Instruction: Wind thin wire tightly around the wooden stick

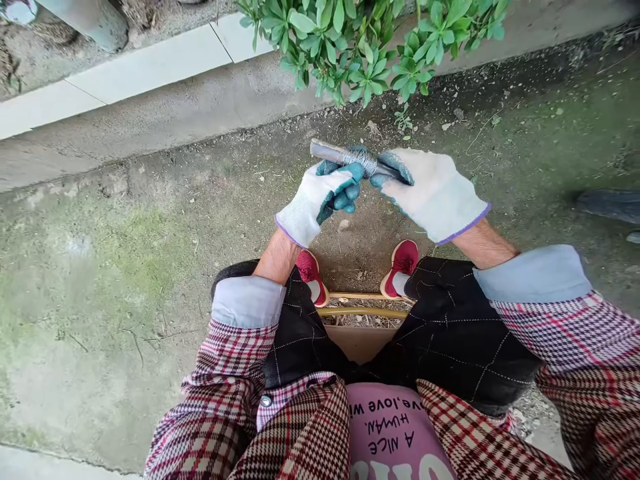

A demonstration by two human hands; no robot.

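Observation:
A short grey rod with thin silvery wire wound round its middle is held out in front of me, tilted slightly down to the right. My left hand, in a white glove with green-coated fingers, is closed with thumb and forefinger against the wire winding; its other fingers are curled. My right hand, gloved the same way, grips the darker right end of the rod. Its fingertips are partly hidden behind the rod and glove. Whether the wire has a loose end, I cannot tell.
A leafy green bush overhangs a low concrete kerb topped with white tiles. Grey pipes lie at the upper left. Below me is mossy ground, with my red shoes on it. A dark shoe-like shape shows at the right edge.

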